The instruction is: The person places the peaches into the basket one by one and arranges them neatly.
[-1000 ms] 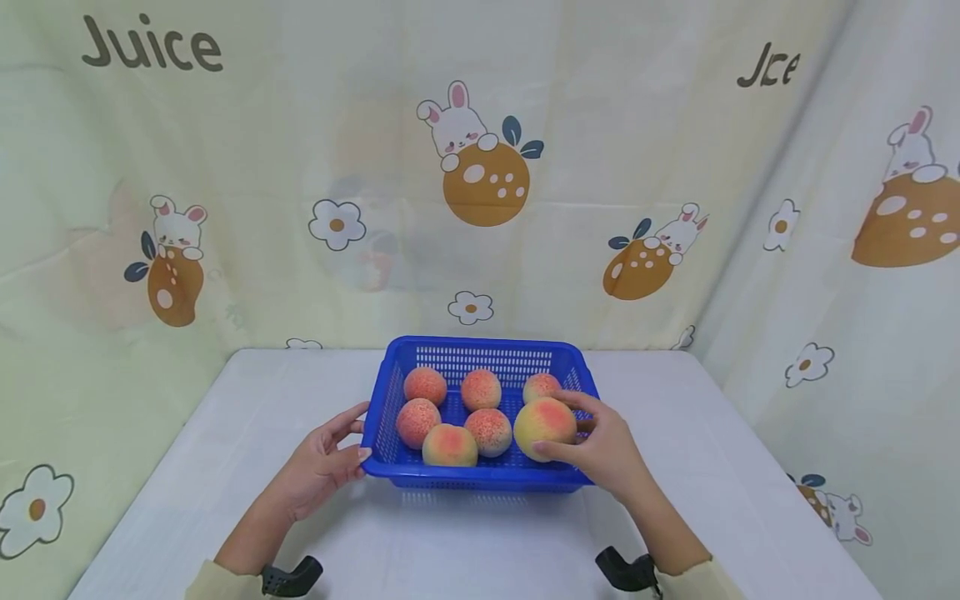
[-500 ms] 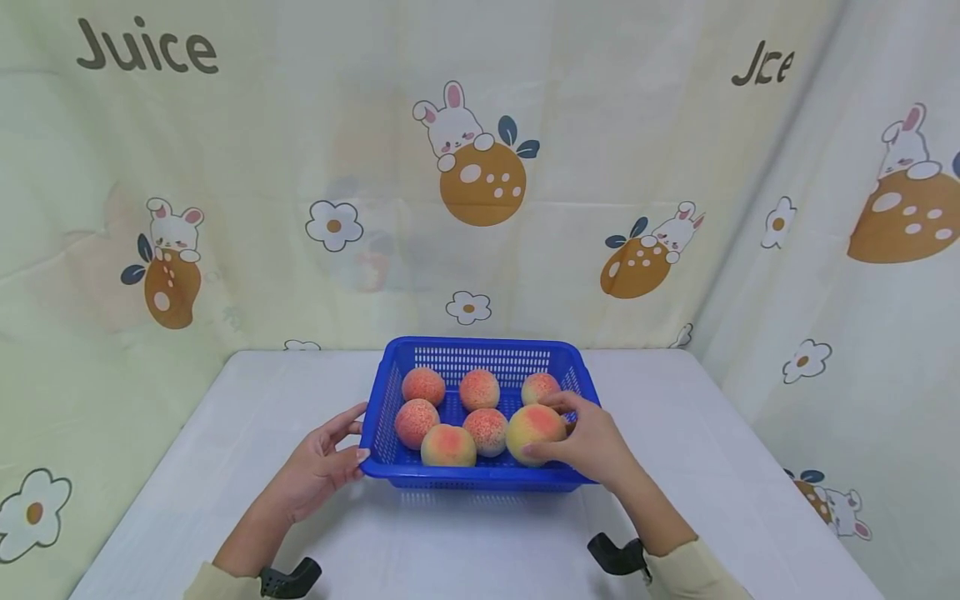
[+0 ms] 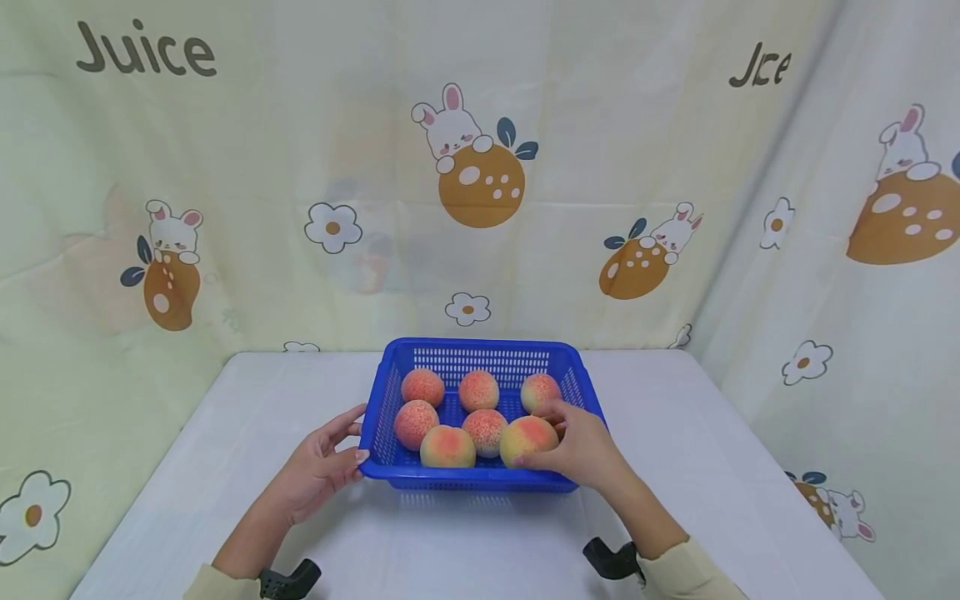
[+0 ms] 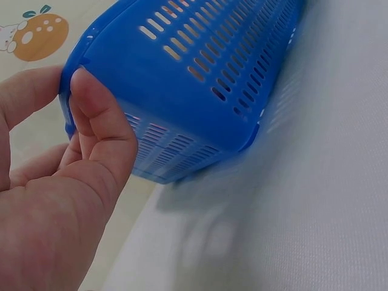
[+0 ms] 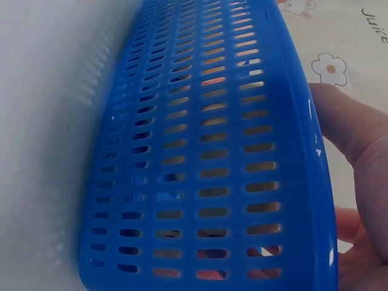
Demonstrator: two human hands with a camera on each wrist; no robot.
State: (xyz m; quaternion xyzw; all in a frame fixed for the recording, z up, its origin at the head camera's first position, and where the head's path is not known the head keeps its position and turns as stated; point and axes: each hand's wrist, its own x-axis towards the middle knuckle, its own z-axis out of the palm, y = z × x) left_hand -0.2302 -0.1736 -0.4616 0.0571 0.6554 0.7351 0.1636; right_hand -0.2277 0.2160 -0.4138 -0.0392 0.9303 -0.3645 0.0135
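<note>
A blue plastic basket (image 3: pixel 480 477) with slotted walls stands on the table and holds several peaches. My left hand (image 3: pixel 318 475) pinches its left rim near the front corner; the left wrist view shows the thumb (image 4: pixel 100 109) against the rim from outside. Inside the basket's front right part, my right hand (image 3: pixel 588 450) holds a yellow-and-red peach (image 3: pixel 523 443) between thumb and fingers. Left of it lie a speckled peach (image 3: pixel 486 431) and a yellowish peach (image 3: pixel 447 448). Behind the hand sits another peach (image 3: pixel 539 390). The slotted front wall (image 5: pixel 212 139) hides most of the fruit in the right wrist view.
More reddish peaches lie in the basket's left part (image 3: pixel 416 424) and at its back middle (image 3: pixel 478 390). A white-covered table (image 3: pixel 450 550) carries the basket. Patterned curtains (image 3: pixel 337 125) hang behind and at the sides.
My right hand has moved left and down with the yellow-and-red peach, bringing it beside the speckled one at the front of the basket. The left hand has kept its place on the rim.
</note>
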